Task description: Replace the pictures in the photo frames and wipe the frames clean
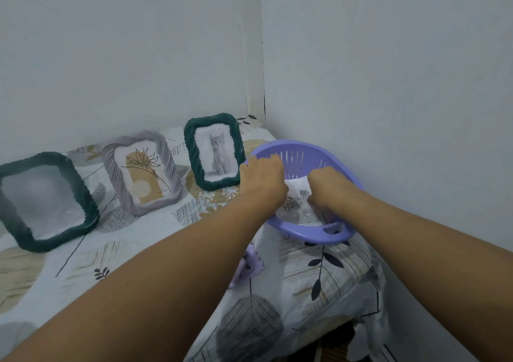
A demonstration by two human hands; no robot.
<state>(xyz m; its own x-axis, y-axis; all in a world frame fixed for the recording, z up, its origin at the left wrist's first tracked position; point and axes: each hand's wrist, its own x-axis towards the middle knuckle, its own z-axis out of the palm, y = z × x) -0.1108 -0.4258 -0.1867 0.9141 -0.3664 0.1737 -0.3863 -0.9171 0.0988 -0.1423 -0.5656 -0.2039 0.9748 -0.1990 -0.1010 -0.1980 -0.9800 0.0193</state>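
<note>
On the leaf-print bedcover (pixel 133 250), three frames stand left of a purple basket (pixel 311 234). Inside it lies a rose picture (pixel 295 200), between the left hand (pixel 262 180) and right hand (pixel 330 185); whether their downturned fingers grip it cannot be told.

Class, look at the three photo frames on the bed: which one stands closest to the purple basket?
The dark green frame with the grey kitten picture, right beside the purple basket. The lilac frame and the other green frame sit further left.
</note>
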